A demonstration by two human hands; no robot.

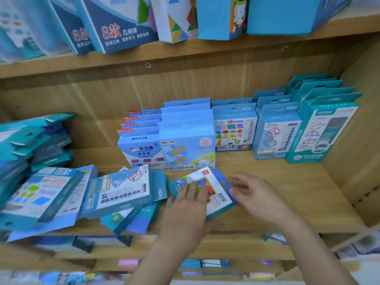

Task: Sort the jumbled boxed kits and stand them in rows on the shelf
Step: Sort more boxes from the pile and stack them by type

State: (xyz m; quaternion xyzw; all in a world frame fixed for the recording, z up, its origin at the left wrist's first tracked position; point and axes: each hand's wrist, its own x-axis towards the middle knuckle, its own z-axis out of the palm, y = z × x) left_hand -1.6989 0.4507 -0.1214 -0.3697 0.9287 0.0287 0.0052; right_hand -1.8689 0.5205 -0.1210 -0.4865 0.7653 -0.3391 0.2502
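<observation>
The left hand [185, 206] lies flat, fingers straight, on a white-and-blue boxed kit [218, 188] lying tilted on the wooden shelf [298, 198]. The right hand [257, 194] hovers at the kit's right edge, loosely spread and holding nothing. Behind stand upright rows of kits [234, 130], and a jumbled pile [119, 192] lies to the left. Blur hides the left thumb's contact.

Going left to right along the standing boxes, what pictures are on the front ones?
red-and-blue strips box → coloured squares and bear box → shapes and red star box → wire cubes box → tall teal box
</observation>
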